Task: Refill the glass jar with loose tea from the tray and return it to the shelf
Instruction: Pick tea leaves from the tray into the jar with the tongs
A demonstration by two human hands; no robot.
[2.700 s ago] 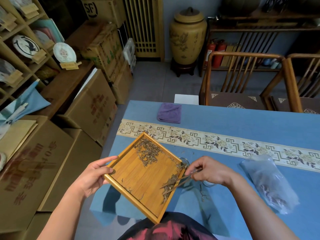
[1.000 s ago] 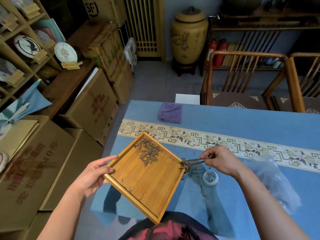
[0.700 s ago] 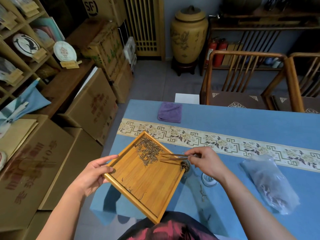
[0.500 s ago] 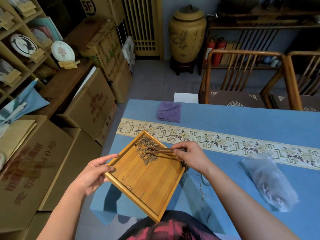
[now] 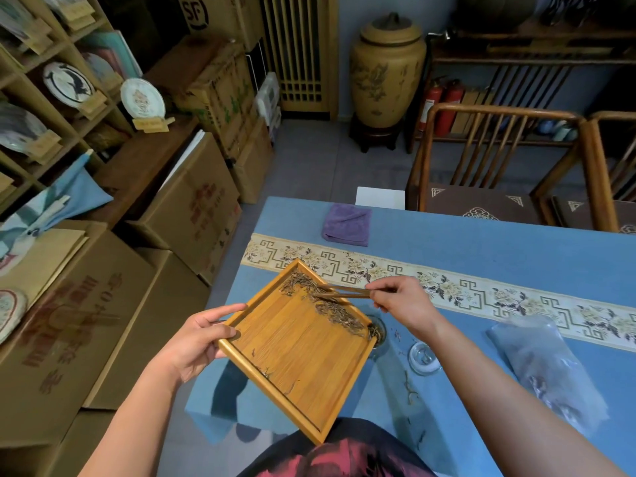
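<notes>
Gripping the square bamboo tray [image 5: 296, 352] by its left corner, the left hand [image 5: 196, 339] tilts it; dark loose tea [image 5: 327, 304] lines its upper-right edge, above the glass jar [image 5: 377, 330]; the right hand [image 5: 402, 301] pinches wooden tongs [image 5: 344, 292].

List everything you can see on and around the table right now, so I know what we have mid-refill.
bamboo tray: one, honey-yellow, held tilted over the table's near-left corner
loose tea: dark leaves along the tray's far and right edges
tweezers: one pair, wooden, tips in the tea
glass jar: one, clear, at the tray's right corner, mostly hidden
glass lid: one, clear, on the cloth right of the jar
plastic bag: one, clear, table right
folded cloth: one, purple, far edge
tablecloth: blue, with a patterned band
chairs: two, wooden, beyond the table
urn: one, yellow, on the floor
cardboard boxes: several, brown, left
left hand: grips the tray's left corner
right hand: pinches the tweezers
</notes>
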